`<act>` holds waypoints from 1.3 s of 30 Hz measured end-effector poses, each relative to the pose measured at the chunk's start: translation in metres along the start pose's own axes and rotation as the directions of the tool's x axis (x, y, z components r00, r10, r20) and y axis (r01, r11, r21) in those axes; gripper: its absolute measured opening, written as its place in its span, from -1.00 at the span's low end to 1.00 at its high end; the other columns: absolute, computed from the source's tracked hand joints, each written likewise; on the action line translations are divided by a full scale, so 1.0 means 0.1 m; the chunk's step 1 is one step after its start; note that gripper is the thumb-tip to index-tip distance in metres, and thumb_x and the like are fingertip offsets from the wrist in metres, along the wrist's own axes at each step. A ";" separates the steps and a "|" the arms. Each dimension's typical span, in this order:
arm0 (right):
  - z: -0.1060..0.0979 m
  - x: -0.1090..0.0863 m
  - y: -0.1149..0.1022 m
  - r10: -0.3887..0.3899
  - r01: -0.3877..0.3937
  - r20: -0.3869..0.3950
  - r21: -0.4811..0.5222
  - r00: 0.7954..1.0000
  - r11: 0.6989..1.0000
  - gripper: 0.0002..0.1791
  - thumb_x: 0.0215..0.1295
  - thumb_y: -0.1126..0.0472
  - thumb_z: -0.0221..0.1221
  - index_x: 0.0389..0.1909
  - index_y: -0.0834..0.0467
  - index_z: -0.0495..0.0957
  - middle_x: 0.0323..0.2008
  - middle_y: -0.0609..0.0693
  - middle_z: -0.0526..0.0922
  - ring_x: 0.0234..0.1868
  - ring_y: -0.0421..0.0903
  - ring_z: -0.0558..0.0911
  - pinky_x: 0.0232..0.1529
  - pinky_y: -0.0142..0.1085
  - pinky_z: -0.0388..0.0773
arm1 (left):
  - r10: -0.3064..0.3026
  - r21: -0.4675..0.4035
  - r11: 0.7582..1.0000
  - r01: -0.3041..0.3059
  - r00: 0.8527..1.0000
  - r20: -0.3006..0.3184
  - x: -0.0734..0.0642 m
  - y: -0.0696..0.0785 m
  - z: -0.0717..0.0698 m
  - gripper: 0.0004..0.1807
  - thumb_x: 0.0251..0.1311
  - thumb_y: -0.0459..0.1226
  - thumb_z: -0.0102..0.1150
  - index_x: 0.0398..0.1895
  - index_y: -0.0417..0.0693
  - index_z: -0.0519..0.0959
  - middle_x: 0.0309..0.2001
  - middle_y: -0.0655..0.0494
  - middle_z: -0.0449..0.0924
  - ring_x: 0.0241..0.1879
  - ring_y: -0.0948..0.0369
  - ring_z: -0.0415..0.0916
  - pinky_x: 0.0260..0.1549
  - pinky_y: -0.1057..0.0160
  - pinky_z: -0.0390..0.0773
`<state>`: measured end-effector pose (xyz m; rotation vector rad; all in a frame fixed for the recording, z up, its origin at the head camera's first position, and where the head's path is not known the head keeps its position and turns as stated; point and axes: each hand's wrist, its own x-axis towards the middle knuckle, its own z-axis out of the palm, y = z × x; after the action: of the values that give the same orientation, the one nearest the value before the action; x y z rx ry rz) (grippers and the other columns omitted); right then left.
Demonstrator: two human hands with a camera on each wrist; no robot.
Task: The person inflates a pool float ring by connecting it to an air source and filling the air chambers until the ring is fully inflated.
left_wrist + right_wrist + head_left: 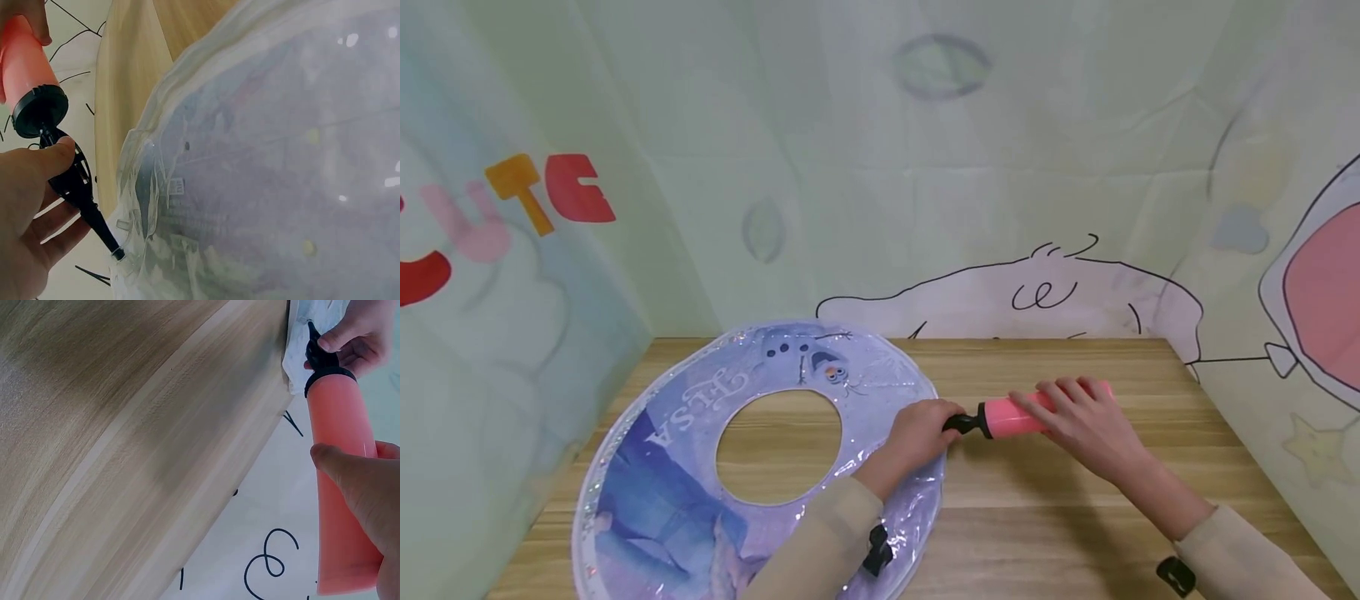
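A pink hand air pump [1018,417] with a black nozzle end [75,181] lies level over the table, to the right of an inflatable swim ring [677,492]. My left hand [917,433] pinches the black end between thumb and fingers. In the left wrist view the nozzle tip meets the clear valve [124,257] at the ring's edge. My right hand [1086,421] wraps round the pink barrel [344,487], thumb along its side. The ring is blue and purple with a snowman print and ELSA lettering. It looks rounded, with wrinkled vinyl around the valve.
The ring lies on a wood-grain table [1022,542] and takes up its left half. Printed cloth walls [925,208] rise at the back and both sides, with cartoon drawings and letters. A black strap piece [877,550] shows at the left sleeve.
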<state>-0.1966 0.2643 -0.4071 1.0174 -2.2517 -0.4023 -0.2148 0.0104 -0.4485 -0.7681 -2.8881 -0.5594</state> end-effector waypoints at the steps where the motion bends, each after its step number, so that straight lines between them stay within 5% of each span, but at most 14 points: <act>1: 0.00 0.00 0.00 0.001 -0.001 -0.005 0.000 1.000 1.000 -0.17 -0.26 0.00 0.47 0.17 -0.09 0.40 -0.17 0.06 0.51 -0.19 0.07 0.52 -0.18 -0.08 0.42 | 0.002 0.003 1.000 -0.002 1.000 0.000 0.00 0.00 0.00 -0.71 0.03 -0.15 0.29 -0.12 0.14 0.62 -0.23 0.23 0.66 -0.24 0.26 0.56 -0.29 0.28 0.50; 12: -0.07 -0.12 0.11 0.020 -0.020 0.000 0.040 1.000 0.999 -0.24 -0.15 0.03 0.40 0.19 -0.10 0.38 -0.16 0.06 0.51 -0.15 0.07 0.50 -0.24 -0.04 0.37 | 0.023 0.045 0.999 -0.022 1.000 -0.016 -0.02 -0.02 0.01 -0.71 0.06 -0.10 0.25 -0.11 0.13 0.61 -0.21 0.22 0.66 -0.25 0.25 0.58 -0.33 0.27 0.52; 16: -0.12 -0.21 0.21 0.019 -0.017 -0.029 0.055 0.999 0.998 -0.58 0.40 -0.09 -0.17 0.19 -0.08 0.37 -0.15 0.09 0.52 -0.16 0.09 0.50 -0.25 -0.01 0.36 | 0.025 0.060 0.998 -0.024 1.000 -0.014 -0.02 -0.02 0.02 -0.70 0.06 -0.09 0.25 -0.11 0.13 0.61 -0.21 0.22 0.66 -0.24 0.25 0.58 -0.32 0.27 0.53; 19: -0.17 -0.27 0.29 0.031 -0.026 -0.076 0.060 0.997 0.998 -0.37 0.45 -0.11 -0.61 0.16 -0.08 0.41 -0.17 0.11 0.53 -0.18 0.09 0.51 -0.24 0.02 0.35 | 0.030 0.065 0.997 -0.029 0.999 -0.017 -0.01 -0.02 0.03 -0.70 0.05 -0.09 0.25 -0.11 0.13 0.61 -0.21 0.22 0.66 -0.24 0.25 0.58 -0.33 0.27 0.53; 27: -0.33 -0.42 0.50 0.060 -0.049 -0.172 0.068 0.983 0.997 -0.44 0.46 -0.12 -0.47 0.10 -0.08 0.47 -0.19 0.17 0.54 -0.18 0.14 0.50 -0.19 0.09 0.32 | 0.030 0.049 0.998 -0.029 0.999 -0.021 -0.02 -0.01 0.04 -0.71 0.06 -0.10 0.25 -0.12 0.11 0.61 -0.23 0.21 0.66 -0.26 0.25 0.58 -0.35 0.28 0.53; 33: -0.45 -0.49 0.68 0.061 -0.056 -0.296 0.027 0.953 0.998 -0.52 0.46 -0.07 -0.36 0.03 -0.05 0.50 -0.24 0.20 0.55 -0.23 0.19 0.47 -0.14 0.14 0.28 | 0.013 0.042 0.999 -0.012 1.000 -0.012 -0.02 0.00 0.04 -0.70 0.07 -0.10 0.24 -0.11 0.11 0.61 -0.23 0.21 0.66 -0.25 0.24 0.58 -0.34 0.29 0.53; 39: -0.56 -0.56 0.78 0.044 -0.056 -0.300 -0.032 0.953 0.998 -0.50 0.46 -0.10 -0.37 0.05 -0.03 0.49 -0.23 0.20 0.55 -0.23 0.16 0.49 -0.17 0.10 0.35 | 0.007 0.038 0.999 -0.007 1.000 -0.008 -0.02 -0.01 0.02 -0.70 0.07 -0.10 0.25 -0.10 0.13 0.60 -0.21 0.20 0.66 -0.25 0.22 0.58 -0.33 0.26 0.53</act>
<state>-0.1758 0.3570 -0.3487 0.9302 -1.9851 -0.2515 -0.2138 0.0091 -0.4512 -0.7684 -2.8785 -0.5038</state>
